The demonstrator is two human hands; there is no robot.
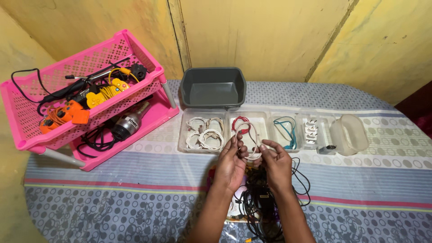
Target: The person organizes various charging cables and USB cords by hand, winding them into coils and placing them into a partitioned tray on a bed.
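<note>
My left hand (pixel 230 165) and my right hand (pixel 276 164) hold a looped white cable (pixel 253 135) between them, just above the second of several clear plastic trays (pixel 263 120). That tray also holds a red cable (pixel 240 122). The tray to its left contains several coiled white cables (pixel 204 133). Below my hands lies a tangled pile of black cables (pixel 261 202).
A grey tub (pixel 213 87) stands behind the trays. Further right, trays hold a blue cable (pixel 288 130), white plugs (pixel 310 132) and a cloudy container (pixel 350 133). A pink two-tier rack (pixel 85 96) with tools and wires fills the left. The patterned tablecloth (pixel 373 189) covers the table.
</note>
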